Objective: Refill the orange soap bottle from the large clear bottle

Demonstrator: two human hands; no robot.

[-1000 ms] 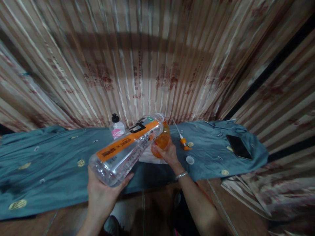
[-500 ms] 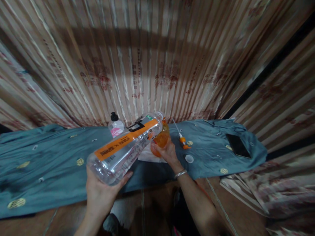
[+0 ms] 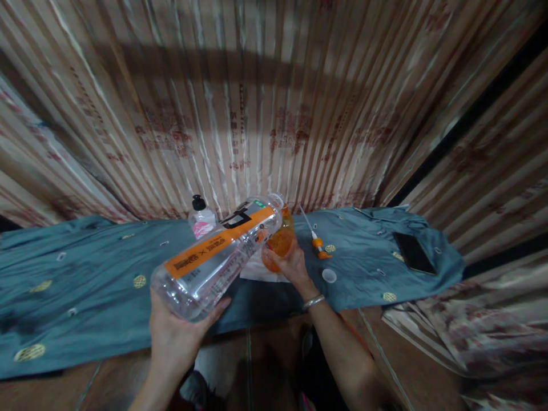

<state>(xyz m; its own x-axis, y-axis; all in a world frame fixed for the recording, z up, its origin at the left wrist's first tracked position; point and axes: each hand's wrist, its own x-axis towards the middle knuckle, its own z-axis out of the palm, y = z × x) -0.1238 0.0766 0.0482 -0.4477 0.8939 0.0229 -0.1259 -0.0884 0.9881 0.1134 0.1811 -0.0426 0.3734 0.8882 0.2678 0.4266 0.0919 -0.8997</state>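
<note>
My left hand (image 3: 177, 328) is wrapped round the base of a large clear plastic bottle (image 3: 218, 257) with an orange and grey label. The bottle is tilted, its mouth up by the top of an orange see-through bottle (image 3: 280, 242). Whether the two rims touch I cannot tell. My right hand (image 3: 293, 265) is closed round the lower part of the orange bottle, which stands over a white sheet (image 3: 257, 271). To its right lies an orange pump head (image 3: 317, 242) with a thin tube, and nearer me a small white cap (image 3: 329, 275).
A clear bottle with a black cap and pink label (image 3: 202, 220) stands behind the large bottle. A black phone (image 3: 414, 253) lies at the right on the blue-green cloth (image 3: 98, 279). Striped curtains (image 3: 257, 114) hang behind and at the sides.
</note>
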